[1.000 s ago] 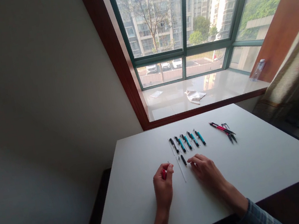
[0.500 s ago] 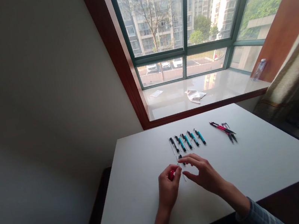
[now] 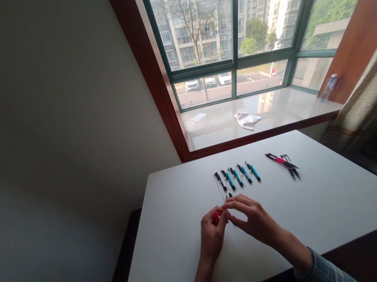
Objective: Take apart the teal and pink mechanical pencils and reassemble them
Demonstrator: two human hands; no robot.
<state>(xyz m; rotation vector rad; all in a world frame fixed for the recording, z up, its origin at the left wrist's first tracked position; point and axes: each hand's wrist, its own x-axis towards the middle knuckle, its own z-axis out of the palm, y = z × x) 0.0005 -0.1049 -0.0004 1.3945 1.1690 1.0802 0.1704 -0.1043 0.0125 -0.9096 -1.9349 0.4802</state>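
1. In the head view, the left hand is holding a red pen barrel above the bench; its fingers are closing round the barrel, with the tips pinching together toward the other hand.
2. The right hand is reaching in from the other side, its thumb and forefinger slightly parted and its tips meeting or nearly meeting the left fingertips; whether it is gripping a small part there, I cannot tell.
3. The red barrel is sitting inside the left hand, its open end facing upward and the rest hiding in the palm.
4. Just beyond the hands, a black pen part is lying partly hidden behind the right fingers, and a thin refill is lying beside it, passing out of sight behind the hands.
5. Farther back, a row of pens in pieces is lying side by side: one black set at the left end and four blue-green sets next to it, with thin refills lying among them.
6. To the right of that row, a red and black pen is lying across some dark pens.
7. Behind the bench, a crumpled cloth, a sheet of paper and a clear bottle are resting on the window sill.
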